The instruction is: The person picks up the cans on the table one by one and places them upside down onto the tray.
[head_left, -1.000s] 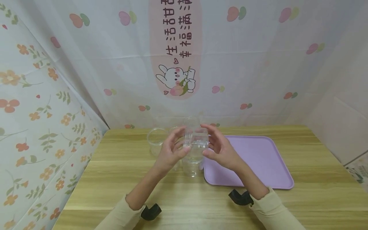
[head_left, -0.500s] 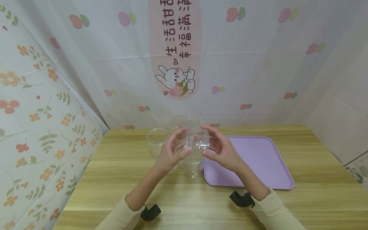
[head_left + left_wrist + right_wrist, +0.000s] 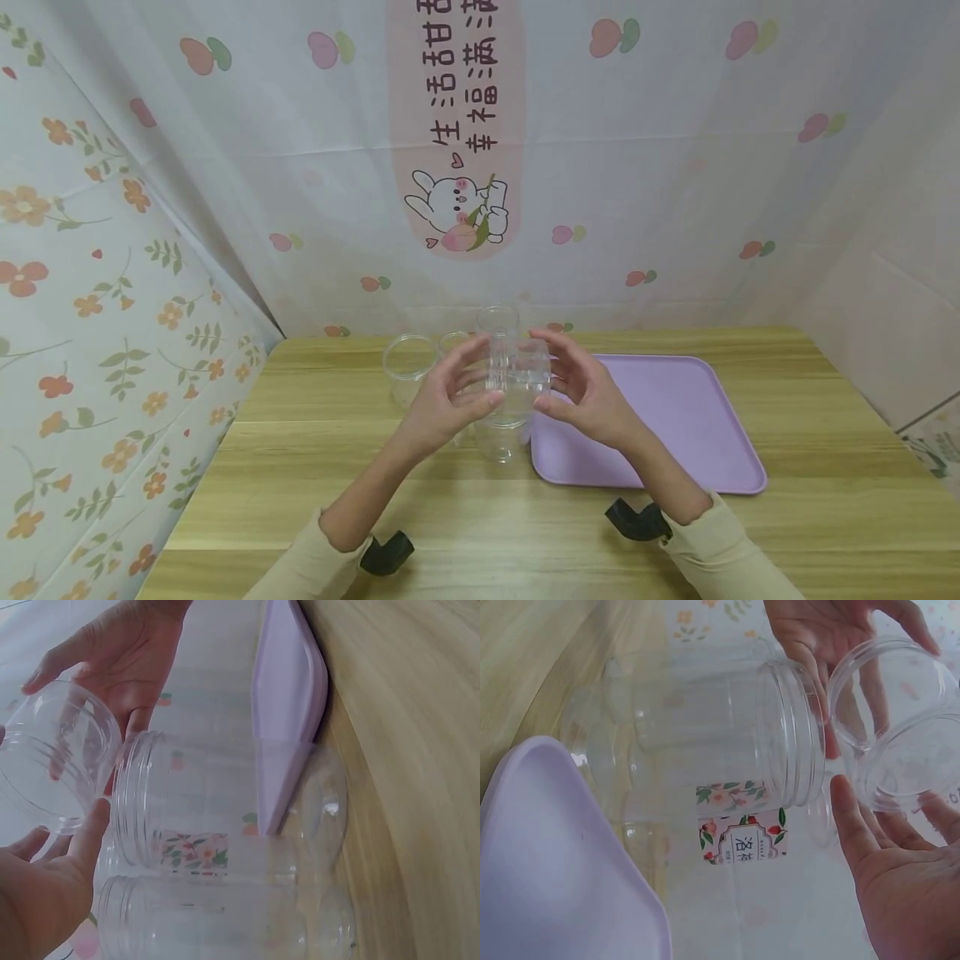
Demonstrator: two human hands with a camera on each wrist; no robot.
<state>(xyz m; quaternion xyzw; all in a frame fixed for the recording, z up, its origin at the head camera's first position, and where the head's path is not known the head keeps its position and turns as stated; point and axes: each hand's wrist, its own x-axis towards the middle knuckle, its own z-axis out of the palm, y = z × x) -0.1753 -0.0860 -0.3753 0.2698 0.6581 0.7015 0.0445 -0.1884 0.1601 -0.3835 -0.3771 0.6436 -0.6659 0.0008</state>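
Observation:
Both hands hold a clear plastic jar (image 3: 529, 371) on its side above the table. My left hand (image 3: 435, 408) grips its ribbed end, fingers behind and thumb in front. The right hand (image 3: 592, 404) curls round the opposite end. Directly below, another clear jar (image 3: 502, 448) stands upright, partly hidden by the held one. In the left wrist view this standing jar (image 3: 217, 795) shows a screw-threaded neck, close to the held jar (image 3: 64, 757). Through clear walls in the right wrist view, a floral label (image 3: 742, 836) is visible.
More clear jars stand behind the hands, including a wide one (image 3: 408, 358) at left and a tall one (image 3: 498, 320) at the back. A lilac tray (image 3: 675, 425) lies to the right on the wooden table (image 3: 300, 467). Printed curtains (image 3: 637, 183) hang behind.
Both hands and the held jar have shifted slightly to the right. Their hold looks the same, and the standing jars and tray stay put.

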